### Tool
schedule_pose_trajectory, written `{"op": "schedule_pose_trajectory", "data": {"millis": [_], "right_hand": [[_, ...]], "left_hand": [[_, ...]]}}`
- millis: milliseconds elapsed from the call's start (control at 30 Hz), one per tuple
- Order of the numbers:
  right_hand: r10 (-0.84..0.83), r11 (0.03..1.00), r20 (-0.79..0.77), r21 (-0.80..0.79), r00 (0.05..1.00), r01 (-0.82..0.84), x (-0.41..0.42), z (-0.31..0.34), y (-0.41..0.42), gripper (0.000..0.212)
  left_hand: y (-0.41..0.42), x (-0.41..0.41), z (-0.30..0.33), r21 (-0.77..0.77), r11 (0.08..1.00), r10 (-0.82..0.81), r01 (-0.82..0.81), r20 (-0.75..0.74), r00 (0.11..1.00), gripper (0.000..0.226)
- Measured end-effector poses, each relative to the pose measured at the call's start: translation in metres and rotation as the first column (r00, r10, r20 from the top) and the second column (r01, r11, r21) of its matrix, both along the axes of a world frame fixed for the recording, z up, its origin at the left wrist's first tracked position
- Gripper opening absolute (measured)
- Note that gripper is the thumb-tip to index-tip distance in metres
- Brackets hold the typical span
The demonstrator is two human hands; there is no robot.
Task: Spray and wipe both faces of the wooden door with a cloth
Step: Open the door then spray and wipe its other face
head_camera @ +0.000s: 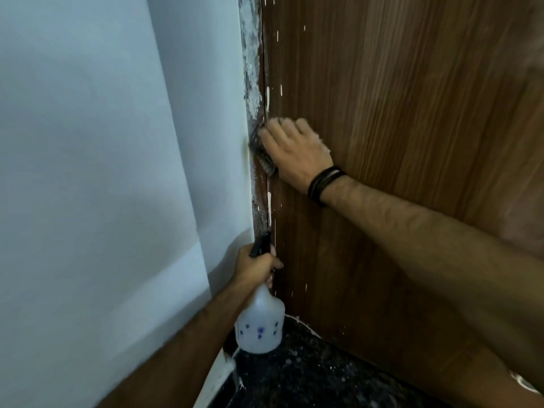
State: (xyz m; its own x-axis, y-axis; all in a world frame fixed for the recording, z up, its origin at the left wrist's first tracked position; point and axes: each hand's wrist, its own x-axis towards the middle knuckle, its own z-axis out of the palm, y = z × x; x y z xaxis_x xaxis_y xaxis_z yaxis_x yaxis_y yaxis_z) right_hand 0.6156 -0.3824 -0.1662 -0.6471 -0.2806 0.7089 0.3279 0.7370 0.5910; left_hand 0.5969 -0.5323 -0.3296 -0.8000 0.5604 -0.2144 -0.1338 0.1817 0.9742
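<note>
The brown wooden door [397, 142] fills the right side, with white paint drips along its left edge. My right hand [297, 151] presses a dark cloth [263, 154] flat against the door at that edge, fingers spread over it. Only the cloth's left part shows beyond my fingers. Lower down, my left hand [254, 267] grips the black trigger head of a translucent white spray bottle [260, 325], which hangs upright close to the door's lower left edge.
A white wall [103, 172] stands at the left, meeting the door at a paint-smeared frame strip [253, 69]. Dark speckled floor [294, 375] lies below, with a white skirting board [217, 378] along the wall.
</note>
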Motion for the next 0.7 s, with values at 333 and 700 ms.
{"op": "schedule_pose_trajectory", "data": {"millis": [333,700], "right_hand": [[0.024,0.993,0.438,0.096,0.899,-0.073,0.018,-0.113,0.006,0.033],[0.035,0.998,0.318,0.036,0.947,-0.049,0.025,-0.153,0.007,0.034]], "left_hand": [[-0.023,0.022,-0.026,-0.069,0.998,0.011,-0.006,0.072,0.997,0.017],[-0.016,0.016,-0.082,-0.180,0.984,0.020,-0.014,0.030,0.999,0.015]]}}
